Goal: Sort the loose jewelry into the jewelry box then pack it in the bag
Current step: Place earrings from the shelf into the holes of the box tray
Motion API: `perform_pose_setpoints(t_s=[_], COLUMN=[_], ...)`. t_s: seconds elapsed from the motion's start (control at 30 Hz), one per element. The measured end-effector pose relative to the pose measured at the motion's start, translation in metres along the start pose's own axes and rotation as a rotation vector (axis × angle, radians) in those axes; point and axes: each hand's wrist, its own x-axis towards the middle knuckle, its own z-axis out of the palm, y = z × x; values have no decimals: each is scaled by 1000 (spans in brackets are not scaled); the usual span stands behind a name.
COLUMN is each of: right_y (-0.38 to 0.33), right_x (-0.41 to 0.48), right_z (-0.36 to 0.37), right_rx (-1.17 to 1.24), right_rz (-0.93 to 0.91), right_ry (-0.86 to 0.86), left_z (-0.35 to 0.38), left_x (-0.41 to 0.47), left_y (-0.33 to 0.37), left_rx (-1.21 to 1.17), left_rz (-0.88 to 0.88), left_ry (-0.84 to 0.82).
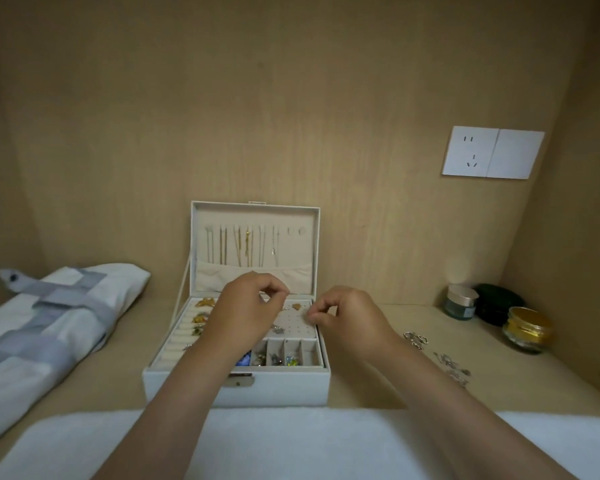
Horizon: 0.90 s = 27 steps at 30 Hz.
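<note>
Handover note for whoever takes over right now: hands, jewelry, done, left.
Left hand: over the open jewelry box, fingertips pinched; anything held is too small to see.
Right hand: fingertips also pinched, at the perforated earring panel.
Done: necklaces hang in the upright lid; pieces sit in the ring rolls and front compartments.
Left: the loose silver jewelry on the shelf to the right of the box needs sorting. Then close the box and pack it in the bag, which lies to the left.
</note>
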Motion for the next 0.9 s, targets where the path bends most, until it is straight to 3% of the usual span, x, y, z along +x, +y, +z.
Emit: perform_pose_setpoints(t_s=[0.3,0.7,0.9], right_y=[0,0,2], right_x=[1,-2,2], right_z=[8,14,7], right_rx=[-88,-79,-47], right_rz=[-31,-28,-17], right_ry=[15,66,-39], left_z=[0,6,7], left_x=[-2,-1,-3], left_y=[-7,-10,-10], left_rx=[-130,-224,-190], left_rz=[-103,-116,-122], left_ry=[21,0,-26])
